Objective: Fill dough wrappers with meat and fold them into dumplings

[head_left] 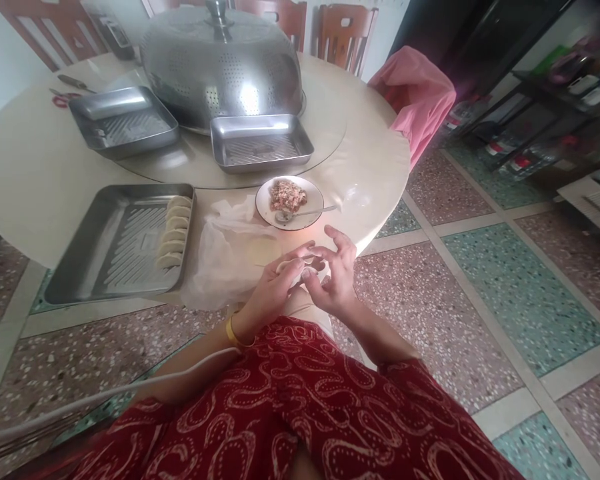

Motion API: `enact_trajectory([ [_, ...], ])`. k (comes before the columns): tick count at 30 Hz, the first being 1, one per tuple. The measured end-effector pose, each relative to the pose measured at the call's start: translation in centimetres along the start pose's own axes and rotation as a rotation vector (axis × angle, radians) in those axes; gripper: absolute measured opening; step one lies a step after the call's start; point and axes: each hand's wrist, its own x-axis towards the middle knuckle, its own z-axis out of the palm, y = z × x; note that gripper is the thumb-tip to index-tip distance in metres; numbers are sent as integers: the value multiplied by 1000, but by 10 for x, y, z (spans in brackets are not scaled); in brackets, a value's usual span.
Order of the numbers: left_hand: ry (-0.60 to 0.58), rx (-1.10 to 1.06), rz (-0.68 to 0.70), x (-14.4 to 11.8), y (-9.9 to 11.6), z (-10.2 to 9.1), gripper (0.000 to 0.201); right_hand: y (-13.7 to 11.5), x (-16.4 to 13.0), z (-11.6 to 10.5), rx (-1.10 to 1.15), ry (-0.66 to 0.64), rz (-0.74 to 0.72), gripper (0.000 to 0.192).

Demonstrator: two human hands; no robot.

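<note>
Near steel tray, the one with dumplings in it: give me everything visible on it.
The near tray is a rectangular pan of shiny metal, likely stainless steel, with raised walls, rounded corners and a ribbed floor. It lies flat at the table's front edge, left of the clear plastic sheet, whose edge seems to meet its right wall. A column of about five pale folded dumplings lines its right side; elsewhere only bare floor shows. Neither hand touches it.

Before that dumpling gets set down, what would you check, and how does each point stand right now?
1. Dumpling held by both hands, left hand and right hand: ok.
2. Dumpling's edge fully sealed: cannot tell, fingers hide it.
3. Free room on the near tray beside the row of finished dumplings: ok.
4. Filling left on the plate, spoon resting on it: ok.
5. Wrappers within reach on the plastic sheet: ok.
</note>
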Motion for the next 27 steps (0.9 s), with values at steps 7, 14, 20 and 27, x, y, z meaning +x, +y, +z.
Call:
enact_trajectory([
  [7, 12, -28, -33, 1, 6, 4, 59, 9, 5, -4, 68, -164, 41, 41],
  [14, 55, 56, 0, 3, -1, -3, 62, 15, 7, -4, 246, -277, 43, 30],
  [20, 31, 164, 107, 4, -2, -4, 55, 11, 8, -4, 321, -207, 100, 18],
  [27, -47, 324, 192, 6, -1, -9, 54, 6, 4, 0, 405, -171, 198, 12],
])
